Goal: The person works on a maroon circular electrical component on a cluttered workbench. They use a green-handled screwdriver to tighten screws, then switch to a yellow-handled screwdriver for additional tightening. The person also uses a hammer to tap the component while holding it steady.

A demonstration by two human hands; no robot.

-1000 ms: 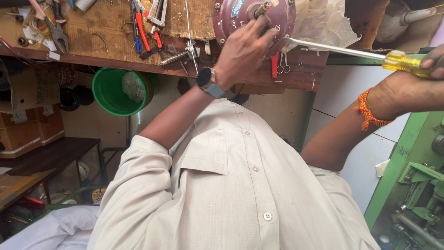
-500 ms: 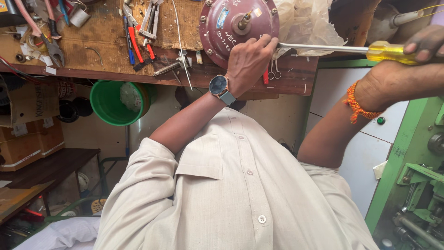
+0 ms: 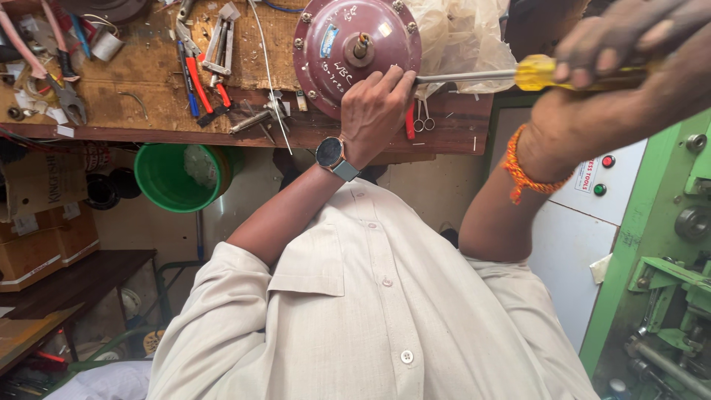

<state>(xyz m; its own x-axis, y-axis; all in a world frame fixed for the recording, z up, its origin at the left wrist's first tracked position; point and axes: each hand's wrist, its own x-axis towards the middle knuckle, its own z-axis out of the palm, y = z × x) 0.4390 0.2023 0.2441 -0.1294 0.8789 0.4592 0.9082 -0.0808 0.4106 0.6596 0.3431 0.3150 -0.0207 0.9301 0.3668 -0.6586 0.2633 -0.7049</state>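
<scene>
- Lying on the wooden workbench point(image 3: 148, 74), the round maroon motor housing point(image 3: 337, 44) is the biggest item, near the front edge.
- Behind it a crumpled plastic sheet point(image 3: 463, 37) crowds the right side.
- Under the bench stands a green bucket point(image 3: 174, 178).
- The left hand point(image 3: 374, 111), with a wristwatch point(image 3: 335, 157), rests fingers curled on the housing rim.
- The right hand point(image 3: 615, 44) is clamped on the yellow-handled screwdriver point(image 3: 481, 74), tip at the rim.
- Red-handled pliers point(image 3: 204, 81) and small scissors point(image 3: 424, 118) lie nearby.
</scene>
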